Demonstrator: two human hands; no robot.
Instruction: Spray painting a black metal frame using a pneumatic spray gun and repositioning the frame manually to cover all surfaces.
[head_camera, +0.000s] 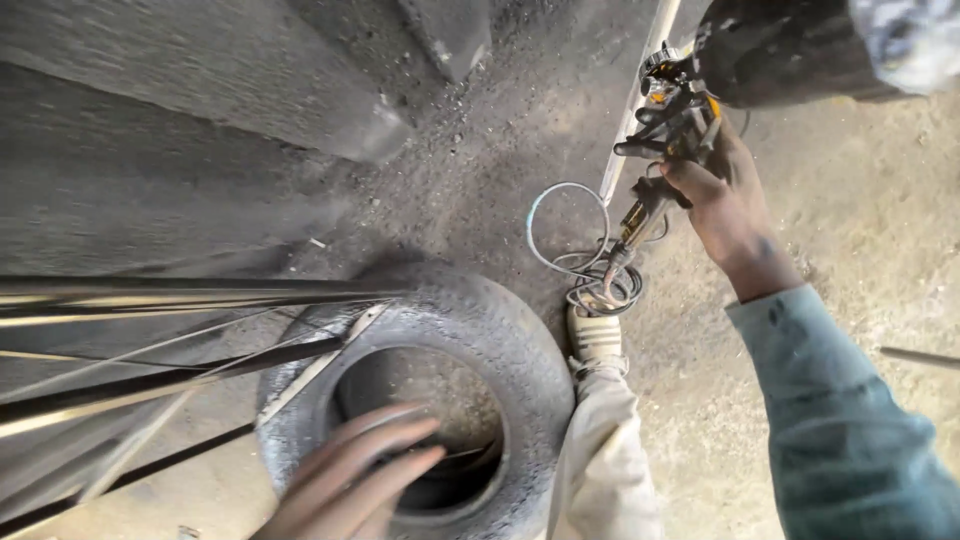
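Tyre (470, 330) lies flat on the dusty ground, its opening facing up. Above its near rim hovers the left hand (350, 480), blurred, fingers stretched out and slightly apart, holding nothing. Right of the tyre, well apart, the right hand (725, 205) reaches away, fingers clamped on a corded tool (670, 110).
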